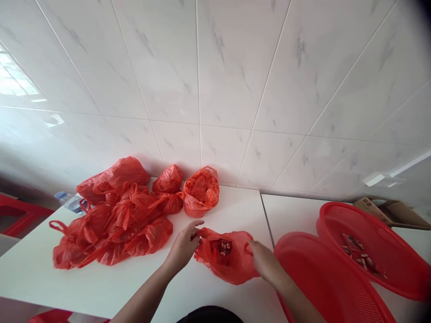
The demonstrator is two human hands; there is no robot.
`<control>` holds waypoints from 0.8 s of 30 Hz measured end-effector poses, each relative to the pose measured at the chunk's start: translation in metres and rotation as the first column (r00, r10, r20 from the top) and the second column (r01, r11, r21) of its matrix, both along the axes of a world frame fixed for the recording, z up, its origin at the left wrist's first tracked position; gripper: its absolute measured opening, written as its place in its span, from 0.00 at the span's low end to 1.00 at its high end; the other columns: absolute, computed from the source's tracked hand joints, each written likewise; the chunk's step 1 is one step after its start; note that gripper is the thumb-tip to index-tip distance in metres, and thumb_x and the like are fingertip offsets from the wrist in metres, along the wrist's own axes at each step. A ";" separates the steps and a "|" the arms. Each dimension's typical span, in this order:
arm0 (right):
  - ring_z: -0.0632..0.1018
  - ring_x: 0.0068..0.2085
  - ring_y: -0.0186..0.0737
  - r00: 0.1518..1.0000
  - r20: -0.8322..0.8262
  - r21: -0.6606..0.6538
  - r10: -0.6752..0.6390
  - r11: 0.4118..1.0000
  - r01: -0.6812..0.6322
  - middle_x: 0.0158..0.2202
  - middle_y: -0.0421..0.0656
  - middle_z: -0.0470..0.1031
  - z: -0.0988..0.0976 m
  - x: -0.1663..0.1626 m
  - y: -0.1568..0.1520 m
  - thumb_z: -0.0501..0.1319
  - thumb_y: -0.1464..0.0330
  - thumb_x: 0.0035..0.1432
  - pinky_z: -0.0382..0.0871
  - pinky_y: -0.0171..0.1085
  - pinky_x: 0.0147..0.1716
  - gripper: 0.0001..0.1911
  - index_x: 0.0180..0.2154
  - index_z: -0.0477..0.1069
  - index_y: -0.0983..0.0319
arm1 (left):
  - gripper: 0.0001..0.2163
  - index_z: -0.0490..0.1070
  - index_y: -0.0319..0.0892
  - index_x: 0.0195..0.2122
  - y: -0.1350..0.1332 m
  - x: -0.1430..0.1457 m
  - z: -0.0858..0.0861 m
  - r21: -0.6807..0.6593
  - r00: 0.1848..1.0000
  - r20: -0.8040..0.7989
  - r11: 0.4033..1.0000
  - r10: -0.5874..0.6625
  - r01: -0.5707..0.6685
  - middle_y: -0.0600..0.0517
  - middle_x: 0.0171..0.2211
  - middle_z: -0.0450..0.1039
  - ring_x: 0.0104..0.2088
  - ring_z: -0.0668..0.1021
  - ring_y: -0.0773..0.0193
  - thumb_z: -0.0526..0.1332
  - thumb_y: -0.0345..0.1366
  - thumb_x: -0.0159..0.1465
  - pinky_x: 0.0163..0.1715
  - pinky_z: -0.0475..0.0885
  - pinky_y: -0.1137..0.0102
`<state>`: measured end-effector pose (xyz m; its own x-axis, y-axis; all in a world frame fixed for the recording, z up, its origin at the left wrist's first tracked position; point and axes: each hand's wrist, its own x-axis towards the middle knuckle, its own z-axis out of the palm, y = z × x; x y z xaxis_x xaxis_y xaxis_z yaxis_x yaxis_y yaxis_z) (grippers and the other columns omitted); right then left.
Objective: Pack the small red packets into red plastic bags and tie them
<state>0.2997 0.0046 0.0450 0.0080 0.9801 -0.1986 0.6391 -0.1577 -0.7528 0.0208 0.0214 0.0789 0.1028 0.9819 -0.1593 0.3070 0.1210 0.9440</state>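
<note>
In front of me on the white table lies a red plastic bag (235, 269), its mouth spread wide. Inside it are small red-and-white wrapped packets (222, 247). My left hand (185, 240) grips the bag's left rim between thumb and fingers, the index finger stretched out. On the opposite side, my right hand (264, 258) is closed on the right edge of the bag, its fingertips partly hidden by the plastic. Close by on the right stands a red plastic basket (316, 273).
Several tied red bags (124, 215) are heaped at the left, with a plastic bottle (70, 201) behind them. An open-topped red bag (201, 193) stands near the wall. A second red basket (387, 242) holds small packets. A cardboard box (393, 213) sits at the back right.
</note>
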 end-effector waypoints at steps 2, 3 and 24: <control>0.77 0.35 0.43 0.998 0.052 0.035 -0.029 0.999 0.027 0.34 0.44 0.78 0.011 0.015 -0.001 0.54 0.66 0.54 0.68 0.39 0.36 0.10 0.33 0.74 0.58 | 0.19 0.66 0.45 0.54 0.003 -0.008 0.015 0.150 0.958 -0.288 0.988 0.001 0.044 0.50 0.36 0.77 0.35 0.77 0.60 0.52 0.31 0.61 0.39 0.69 0.64; 0.77 0.36 0.43 0.995 0.061 0.061 -0.075 0.996 0.071 0.35 0.44 0.77 0.017 0.022 -0.001 0.54 0.65 0.54 0.68 0.40 0.36 0.10 0.33 0.73 0.58 | 0.19 0.66 0.46 0.54 0.005 -0.010 0.024 0.207 0.924 -0.382 0.977 0.027 0.057 0.49 0.38 0.78 0.37 0.78 0.59 0.51 0.31 0.63 0.41 0.69 0.63; 0.57 0.21 0.28 0.783 -0.602 -0.065 0.160 0.967 -0.248 0.17 0.33 0.56 0.056 -0.071 -0.022 0.55 0.51 0.59 0.48 0.33 0.21 0.24 0.21 0.58 0.60 | 0.17 0.70 0.46 0.47 -0.020 0.052 0.065 0.482 0.972 -0.112 0.844 -0.207 0.235 0.50 0.40 0.70 0.39 0.74 0.65 0.58 0.22 0.59 0.39 0.73 0.69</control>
<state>0.2288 -0.0174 0.1005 -0.3497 0.9091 -0.2265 0.1093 -0.2005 -0.9736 0.0730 0.0012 0.1441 0.3319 0.8861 0.3236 0.3221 -0.4288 0.8440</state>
